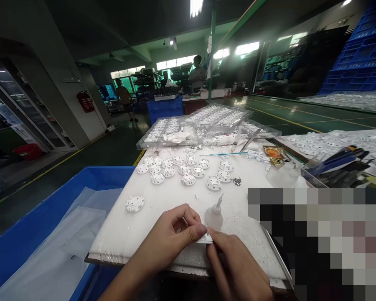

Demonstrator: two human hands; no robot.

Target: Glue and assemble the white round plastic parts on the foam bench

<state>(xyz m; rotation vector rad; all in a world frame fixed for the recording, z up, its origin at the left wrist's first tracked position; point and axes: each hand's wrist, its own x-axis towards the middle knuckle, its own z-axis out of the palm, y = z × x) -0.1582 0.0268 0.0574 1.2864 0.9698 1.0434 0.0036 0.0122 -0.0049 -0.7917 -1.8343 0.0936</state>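
My left hand (175, 230) grips a small white plastic piece (203, 240) between thumb and fingers, close to the front edge of the foam-covered table. My right hand (238, 259) is closed at the piece's right edge, fingertips pinched against it; fingers cover most of its shape. Just behind stands a translucent squeeze bottle (213, 216) with a thin nozzle. Round white discs with dark marks (188, 179) lie in loose rows further back. One more disc (135, 203), with small lumps on its rim, sits apart at the left. Tiny dark pieces (237, 182) form a small heap.
Clear trays of white parts (203, 119) are stacked at the table's far end. A blue bin (90, 177) with plastic sheets is at the left. A tool box (335, 167) with pliers stands at the right. A blurred-out person sits close at the right; others stand far back.
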